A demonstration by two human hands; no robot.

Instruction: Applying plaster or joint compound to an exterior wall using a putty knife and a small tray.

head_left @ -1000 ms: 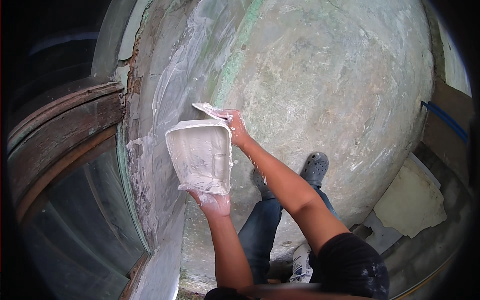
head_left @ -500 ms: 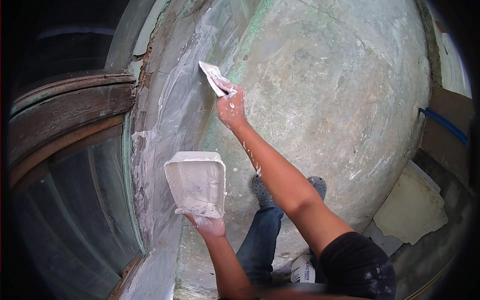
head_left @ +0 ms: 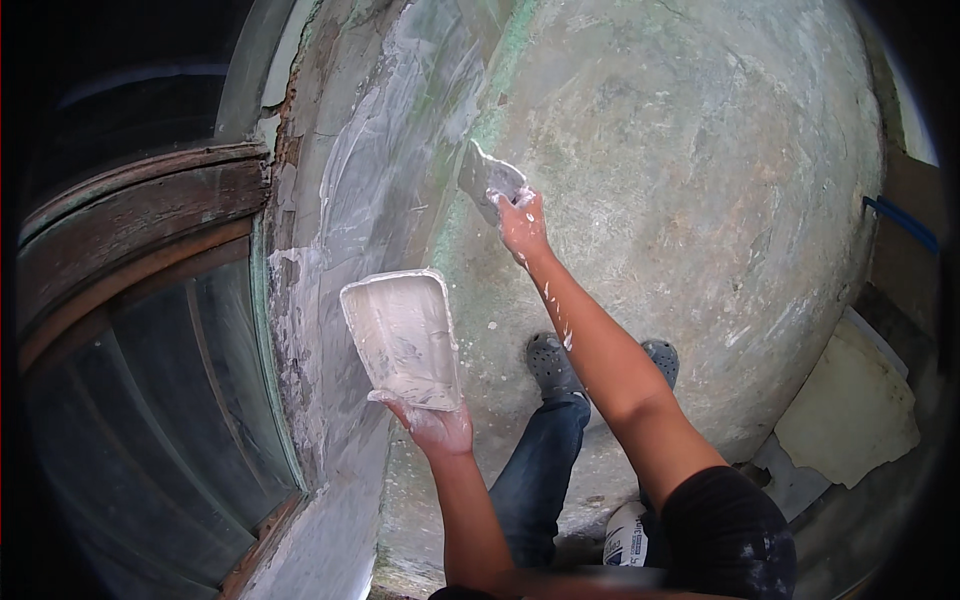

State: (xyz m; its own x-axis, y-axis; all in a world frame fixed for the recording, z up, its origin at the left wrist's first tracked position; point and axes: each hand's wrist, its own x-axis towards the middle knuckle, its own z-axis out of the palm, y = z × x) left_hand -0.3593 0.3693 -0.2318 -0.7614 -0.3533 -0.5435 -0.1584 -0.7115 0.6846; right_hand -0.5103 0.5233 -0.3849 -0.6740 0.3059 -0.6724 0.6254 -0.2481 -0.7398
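My left hand [head_left: 438,428] grips a putty-smeared rectangular plastic tub [head_left: 405,335] by its near end, the hollow side turned up. Pale putty coats its inside and rim. Farther out and to the right, my right hand [head_left: 524,220] is closed round a flat putty knife [head_left: 490,178], its blade edged with white putty. Both hands and the right forearm carry white splashes. Left of the blade runs a grey wall strip [head_left: 370,170] with wet, streaky putty; whether the blade touches any surface I cannot tell.
A weathered wooden frame with dark glass panes [head_left: 160,390] borders the left. My feet in grey clogs [head_left: 552,365] stand on a mottled concrete surface [head_left: 690,200]. A white bucket [head_left: 627,535] is by my legs. Broken board pieces [head_left: 845,410] and blue tubing [head_left: 905,222] lie at right.
The putty knife in my right hand has come away to the right from the putty-streaked strip, and its blade has turned. The tub in my left hand sits slightly higher and further right.
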